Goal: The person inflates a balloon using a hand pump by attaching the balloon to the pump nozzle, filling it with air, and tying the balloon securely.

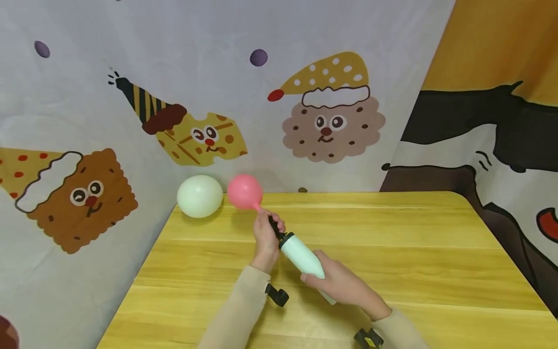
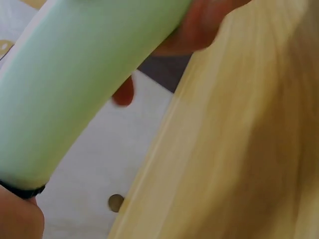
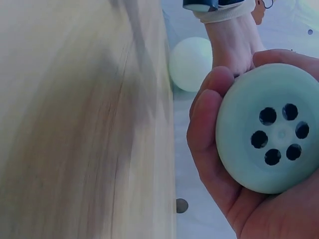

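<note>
A hand balloon pump with a pale mint-green body and black front end slants between both hands above the table. My left hand grips its black nozzle at the neck of a partly inflated pink balloon. The right hand wraps around the pump's green barrel near the rear. In the right wrist view, the pump's round end cap shows a ring of several holes, with fingers curled around its side. The left wrist view has the green barrel close up.
A pale green inflated balloon rests at the table's back left corner, beside the pink one. The wooden table meets a cartoon-printed cloth at the back and left. Small black devices are strapped at both wrists.
</note>
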Demonstrator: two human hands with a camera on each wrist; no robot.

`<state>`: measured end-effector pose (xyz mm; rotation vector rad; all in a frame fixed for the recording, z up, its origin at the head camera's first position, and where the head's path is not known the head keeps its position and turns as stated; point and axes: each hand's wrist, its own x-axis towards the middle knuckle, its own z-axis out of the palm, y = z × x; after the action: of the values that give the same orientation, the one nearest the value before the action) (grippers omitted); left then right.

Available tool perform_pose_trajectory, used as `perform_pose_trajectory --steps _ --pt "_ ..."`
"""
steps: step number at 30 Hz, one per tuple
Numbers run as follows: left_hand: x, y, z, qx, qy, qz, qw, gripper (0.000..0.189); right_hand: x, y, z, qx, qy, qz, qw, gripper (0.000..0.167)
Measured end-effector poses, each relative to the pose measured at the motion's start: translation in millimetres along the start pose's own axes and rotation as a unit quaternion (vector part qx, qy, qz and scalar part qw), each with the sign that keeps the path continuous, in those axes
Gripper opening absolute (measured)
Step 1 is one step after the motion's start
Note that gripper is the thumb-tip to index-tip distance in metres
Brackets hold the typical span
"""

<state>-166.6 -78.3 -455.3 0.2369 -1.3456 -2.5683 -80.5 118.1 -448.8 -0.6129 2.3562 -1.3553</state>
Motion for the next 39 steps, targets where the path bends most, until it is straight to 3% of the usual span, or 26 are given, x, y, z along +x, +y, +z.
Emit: perform_pose_trajectory --steps 6,15,19,23,29,39 --pt "0.9 0.1 0.6 0.007 0.017 0.011 0.9998 0.037 0.2 -2.9 -0.3 0.016 -0.006 0.002 0.9999 0.069" --pt "28.1 43.1 -3.5 -0.058 0.029 0.061 0.996 0.031 -29.0 -5.6 -21.9 -0.008 -0.022 -0.011 0.9997 0.063" --pt "35.4 54.1 -7.8 -0.07 0.04 0.073 0.994 0.029 -38.4 -2.5 -28.1 -0.016 -0.031 -0.037 0.9987 0.06" --pt "34.5 49.2 -9.3 -0.061 0.042 0.06 0.9954 0.029 -38.5 3.2 -21.4 -0.018 -0.029 -0.045 0.9984 0.057" --pt "23.7 30.7 -8.1 -0.034 0.041 0.044 0.9976 0.031 -31.8 7.3 -4.6 -0.033 -0.009 -0.022 0.9992 0.06" --pt "0.8 5.0 3.1 -0.01 0.003 0.01 0.9999 0.033 -11.9 3.5 1.1 -0.012 0.004 -0.003 0.9999 0.065"
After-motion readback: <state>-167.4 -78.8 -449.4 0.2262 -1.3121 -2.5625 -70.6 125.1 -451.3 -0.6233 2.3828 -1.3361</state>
